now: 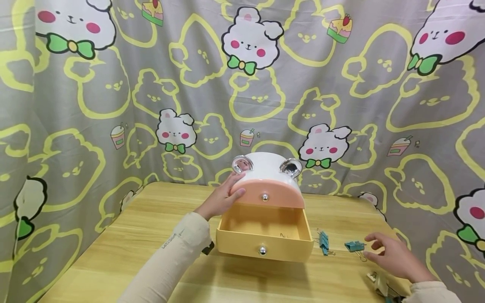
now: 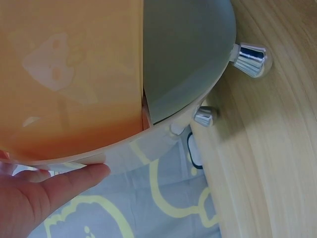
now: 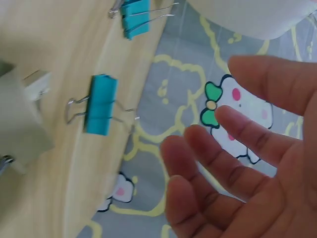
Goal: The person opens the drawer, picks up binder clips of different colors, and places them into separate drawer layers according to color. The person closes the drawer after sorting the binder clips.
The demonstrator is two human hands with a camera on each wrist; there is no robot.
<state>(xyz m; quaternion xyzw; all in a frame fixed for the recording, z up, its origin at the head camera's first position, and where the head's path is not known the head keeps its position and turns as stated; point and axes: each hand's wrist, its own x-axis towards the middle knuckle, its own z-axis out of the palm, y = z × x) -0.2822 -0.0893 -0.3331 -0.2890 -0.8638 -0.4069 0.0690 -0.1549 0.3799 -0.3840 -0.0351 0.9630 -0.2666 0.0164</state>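
Observation:
A small desktop drawer box [image 1: 261, 168] with a white domed top, silver ears and a pink upper drawer front stands on the table. Its yellow lower drawer [image 1: 265, 248] is pulled out, with thin wire loops showing inside. My left hand [image 1: 223, 198] grips the box's left side, thumb against the pink front; in the left wrist view the hand [image 2: 54, 193] lies along the edge. My right hand [image 1: 394, 256] hovers, fingers loosely bent and holding nothing, beside a teal binder clip [image 1: 354, 246]. Another teal binder clip [image 1: 323, 243] lies nearer the drawer.
A beige object [image 1: 379, 283] with metal parts lies by my right wrist, partly hidden; its kind is unclear. The wooden table [image 1: 151, 235] is surrounded by a grey patterned curtain [image 1: 212, 92] at the back and sides.

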